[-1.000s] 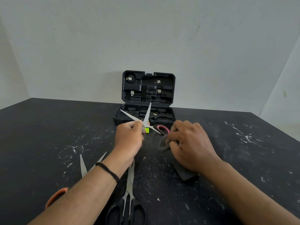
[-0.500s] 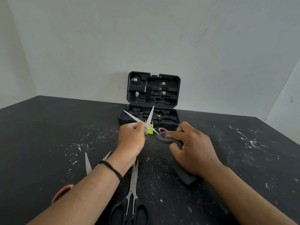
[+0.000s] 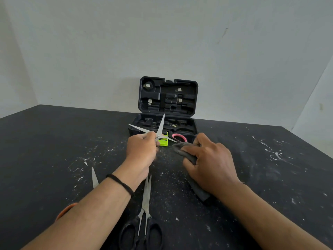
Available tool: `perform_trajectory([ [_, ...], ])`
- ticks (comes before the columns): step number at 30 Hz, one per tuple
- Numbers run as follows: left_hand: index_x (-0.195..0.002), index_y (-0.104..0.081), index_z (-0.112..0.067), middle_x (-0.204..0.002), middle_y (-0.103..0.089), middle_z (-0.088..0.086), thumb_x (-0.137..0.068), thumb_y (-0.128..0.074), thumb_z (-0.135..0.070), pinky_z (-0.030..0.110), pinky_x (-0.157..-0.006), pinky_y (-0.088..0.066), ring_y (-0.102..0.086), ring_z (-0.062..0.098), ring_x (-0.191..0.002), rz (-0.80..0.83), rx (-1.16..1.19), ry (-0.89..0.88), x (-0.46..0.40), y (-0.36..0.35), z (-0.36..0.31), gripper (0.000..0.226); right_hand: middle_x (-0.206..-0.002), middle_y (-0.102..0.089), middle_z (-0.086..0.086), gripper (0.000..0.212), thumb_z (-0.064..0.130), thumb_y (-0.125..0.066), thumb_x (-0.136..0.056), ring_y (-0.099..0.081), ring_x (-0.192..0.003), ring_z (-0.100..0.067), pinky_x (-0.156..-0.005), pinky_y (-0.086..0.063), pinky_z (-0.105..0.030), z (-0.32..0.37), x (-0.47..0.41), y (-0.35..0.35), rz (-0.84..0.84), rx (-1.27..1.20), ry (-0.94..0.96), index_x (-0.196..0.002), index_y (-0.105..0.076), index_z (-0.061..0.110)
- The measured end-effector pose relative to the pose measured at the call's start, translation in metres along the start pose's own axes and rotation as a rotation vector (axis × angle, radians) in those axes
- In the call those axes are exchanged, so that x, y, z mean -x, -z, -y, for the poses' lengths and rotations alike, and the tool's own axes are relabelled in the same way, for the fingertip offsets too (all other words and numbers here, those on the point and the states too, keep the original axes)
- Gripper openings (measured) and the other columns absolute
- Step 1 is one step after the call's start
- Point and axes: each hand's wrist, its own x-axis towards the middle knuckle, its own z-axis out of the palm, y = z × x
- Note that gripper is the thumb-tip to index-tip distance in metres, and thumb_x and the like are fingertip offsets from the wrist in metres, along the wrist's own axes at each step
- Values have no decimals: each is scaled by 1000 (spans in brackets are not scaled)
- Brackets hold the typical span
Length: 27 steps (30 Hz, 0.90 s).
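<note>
Toward the near left corner of the black table [image 3: 45, 141], orange-handled scissors [image 3: 94, 179] lie partly under my left forearm. My left hand [image 3: 141, 151] is curled round the pink-handled scissors [image 3: 159, 131] near their pivot, holding them over the table's middle, blades spread in a V toward the far edge. Black-handled scissors [image 3: 145, 204] lie closed at the near edge, between my arms. A lime-green block [image 3: 163, 142] sits just before the open black tool case [image 3: 167, 98] at the far edge. My right hand [image 3: 210, 163] grips a dark grey cloth [image 3: 187, 150], fingers curled round it, just right of the pink handle.
</note>
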Motion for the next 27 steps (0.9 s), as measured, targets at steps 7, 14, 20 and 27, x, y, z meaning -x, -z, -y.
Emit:
perform_trajectory([
  [7,-67,-59,-5,-63,-43,10,-93,-47,-10,28,-49,-26,-36,23,-63,-35,-65,-157,3,8,-8,29,-82,-53,8,26,27,-64,-82,-52,-57,-18,-49,-50,-33,-3,2,8,-191,-178,-24,-102,-80,32],
  [14,-66,-60,0,-54,-42,7,-95,-47,-13,26,-45,-26,-34,19,-49,-28,-125,-220,2,11,-6,35,-87,-56,6,29,21,-62,-86,-52,-61,-14,-50,-48,-32,2,0,13,-317,-302,30,-110,-79,23],
  [20,-61,-56,1,-49,-37,2,-95,-54,-15,33,-51,-23,-33,21,-54,200,-191,-305,13,-1,-3,38,-93,-54,5,36,26,-61,-87,-50,-59,-15,-50,-48,-31,3,-1,4,-102,-138,25,-120,-75,31],
  [27,-75,-75,-6,-60,-45,11,-96,-51,-16,28,-48,-26,-35,22,-56,223,-180,-260,14,1,-6,33,-90,-54,9,32,21,-69,-87,-51,-60,-13,-48,-42,-23,-9,-1,12,-160,-135,-134,-116,-76,33],
])
